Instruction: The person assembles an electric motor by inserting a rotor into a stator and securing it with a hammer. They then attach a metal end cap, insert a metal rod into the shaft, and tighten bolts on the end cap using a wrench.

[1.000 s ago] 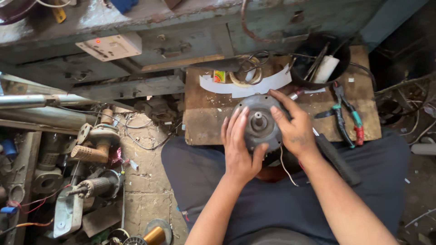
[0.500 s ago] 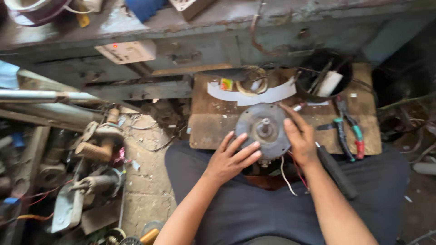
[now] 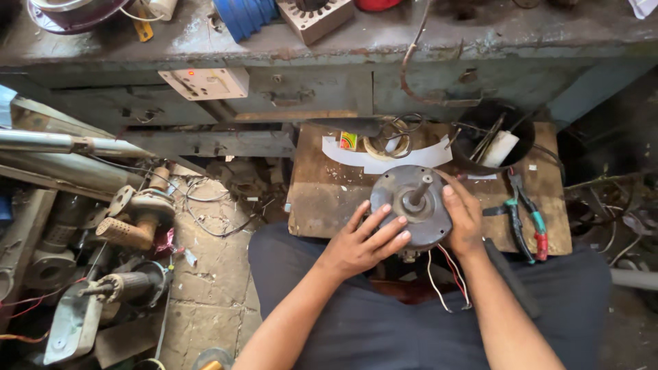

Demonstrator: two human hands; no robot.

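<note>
Both hands on the round grey motor (image 3: 412,204), at the wooden board's (image 3: 322,199) near edge.
Left hand (image 3: 363,241) lies flat, fingers spread across its face (shaft pointing up); right hand (image 3: 465,218) cups the rim, pliers (image 3: 528,218) just beside.

A round grey motor housing (image 3: 411,205) with a short shaft pointing up sits at the near edge of a wooden board (image 3: 322,199). The left hand (image 3: 363,240) lies flat on its left side with fingers spread, and the right hand (image 3: 465,220) grips its right rim. Red and white wires (image 3: 449,277) hang just below the motor. To the right of the motor lie pliers (image 3: 528,219) with green and red handles. Behind the motor is a white paper strip (image 3: 384,159), and a black pot of tools (image 3: 497,140) is behind it on the right.
</note>
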